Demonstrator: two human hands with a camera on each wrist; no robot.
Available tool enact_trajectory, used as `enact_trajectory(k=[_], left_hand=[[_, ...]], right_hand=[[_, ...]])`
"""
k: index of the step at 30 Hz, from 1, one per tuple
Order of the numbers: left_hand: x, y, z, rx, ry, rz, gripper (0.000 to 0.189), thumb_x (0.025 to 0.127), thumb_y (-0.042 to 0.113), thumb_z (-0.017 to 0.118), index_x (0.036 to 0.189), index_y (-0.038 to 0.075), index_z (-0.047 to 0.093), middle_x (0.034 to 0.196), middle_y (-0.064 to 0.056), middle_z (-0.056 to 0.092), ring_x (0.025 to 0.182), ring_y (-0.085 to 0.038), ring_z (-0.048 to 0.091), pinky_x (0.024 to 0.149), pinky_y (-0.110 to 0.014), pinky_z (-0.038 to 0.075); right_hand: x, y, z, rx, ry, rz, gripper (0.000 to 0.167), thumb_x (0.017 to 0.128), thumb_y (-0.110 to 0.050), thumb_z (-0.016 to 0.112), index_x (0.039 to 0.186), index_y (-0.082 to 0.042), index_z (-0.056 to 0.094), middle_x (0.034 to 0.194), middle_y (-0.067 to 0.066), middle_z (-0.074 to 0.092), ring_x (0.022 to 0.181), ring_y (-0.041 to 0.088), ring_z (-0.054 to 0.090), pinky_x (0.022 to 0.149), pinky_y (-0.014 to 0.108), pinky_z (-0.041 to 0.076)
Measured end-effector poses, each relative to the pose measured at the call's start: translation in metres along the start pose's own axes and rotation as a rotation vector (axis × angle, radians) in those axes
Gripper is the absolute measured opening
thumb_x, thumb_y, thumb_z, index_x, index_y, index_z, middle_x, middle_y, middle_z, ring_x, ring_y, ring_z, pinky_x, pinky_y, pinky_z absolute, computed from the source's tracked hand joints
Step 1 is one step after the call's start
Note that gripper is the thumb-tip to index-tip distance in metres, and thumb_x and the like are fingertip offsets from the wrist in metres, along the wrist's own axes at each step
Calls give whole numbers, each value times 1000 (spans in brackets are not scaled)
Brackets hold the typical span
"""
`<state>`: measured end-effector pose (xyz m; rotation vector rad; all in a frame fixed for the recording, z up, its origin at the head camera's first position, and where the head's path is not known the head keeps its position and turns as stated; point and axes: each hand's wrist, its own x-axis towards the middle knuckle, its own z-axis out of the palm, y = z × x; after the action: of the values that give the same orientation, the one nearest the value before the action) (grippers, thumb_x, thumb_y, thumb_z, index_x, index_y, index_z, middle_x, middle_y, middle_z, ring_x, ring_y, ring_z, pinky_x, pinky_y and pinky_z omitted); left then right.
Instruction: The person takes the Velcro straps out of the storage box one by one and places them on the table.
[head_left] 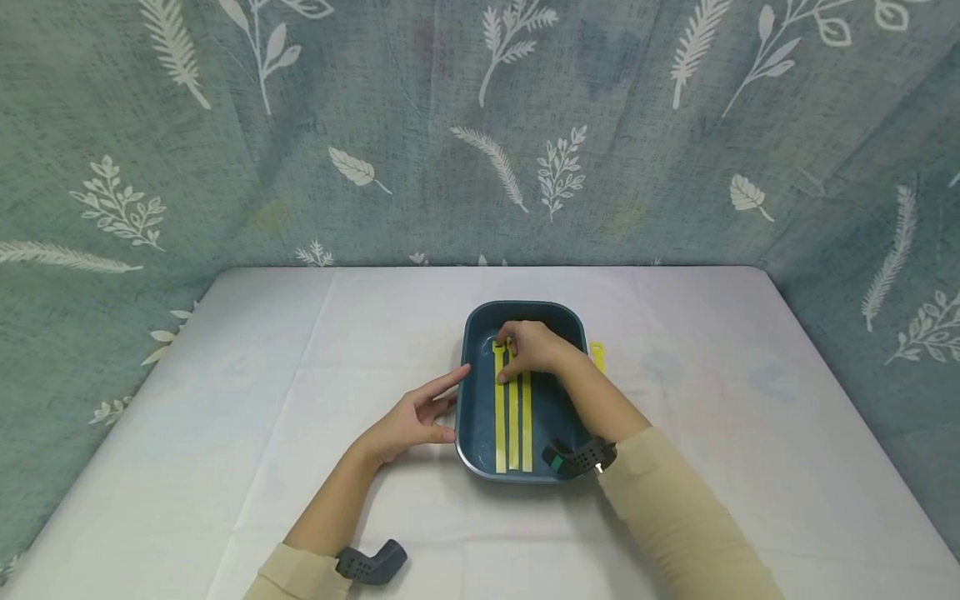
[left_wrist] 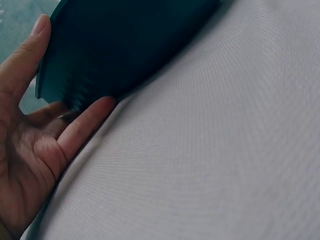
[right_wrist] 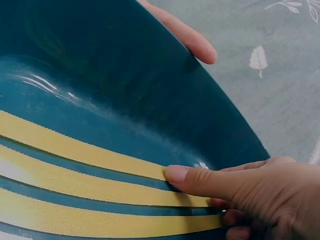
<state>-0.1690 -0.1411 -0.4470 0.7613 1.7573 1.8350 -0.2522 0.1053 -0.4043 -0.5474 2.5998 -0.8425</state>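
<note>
A dark blue-green tray (head_left: 472,433) stands on the white-covered table. Inside it, three flat yellow straps with slotted heads, like cable ties, lie side by side lengthwise. My right hand (head_left: 534,346) reaches into the tray, thumb and forefinger on the leftmost yellow cable tie (head_left: 500,425) near its head. In the right wrist view my thumb (right_wrist: 200,181) rests on that strap's edge, the other fingers bent at the strap ends. Against the tray's left outer wall, my left hand (head_left: 408,421) is spread, its fingers (left_wrist: 82,125) nearly straight along the side.
Another yellow strap (head_left: 597,354) shows beyond the tray's right rim, partly hidden by my right forearm. The white cloth (head_left: 360,333) covers the table, and a leaf-patterned curtain (head_left: 420,192) hangs behind and at both sides.
</note>
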Motion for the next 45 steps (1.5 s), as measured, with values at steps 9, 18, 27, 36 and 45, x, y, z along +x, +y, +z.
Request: enact_trajectory(k=[9,18,27,36,45], left_hand=[[0,1,0,10,7,5,89,77,21,79,149,10,29,157,-9,20,140,-39,23,107,-23,33],[1,1,1,12,2,8,90,77,21,79,149,8,27,157,-11,19,140,-40,23,107,-23,33],[1,1,1,5,1,3,91,77,20,79,149,8,26,157,-11,18,140,-41,22,106,-22,34],[0,1,1,-8,-6,13,90,77,21,79,150,9,26,158,-11,16,140,-42,22,106,-20,35],[0,-1,-1,14,-8,-2,91,78,24,79,150,9,25,158,-10,16,140,-40,22,107,-22,33]], right_hand=[[2,-3,0,41,-6,-26,34,73,-18,82,98,-5,62,69,2,54,59,12,49,51,20,40],[1,-3,0,131,36,-104,20,81,-19,74,93,-7,62,72,0,58,60,10,50,52,20,41],[1,-5,0,357,17,-66,25,87,-12,66,111,-6,61,83,7,66,70,18,65,62,29,57],[-1,-9,-3,681,29,-83,47,87,1,62,133,-3,51,95,18,70,85,20,70,77,42,58],[-2,-9,-8,790,33,-177,50,87,2,63,135,-3,49,121,17,63,87,18,69,79,37,56]])
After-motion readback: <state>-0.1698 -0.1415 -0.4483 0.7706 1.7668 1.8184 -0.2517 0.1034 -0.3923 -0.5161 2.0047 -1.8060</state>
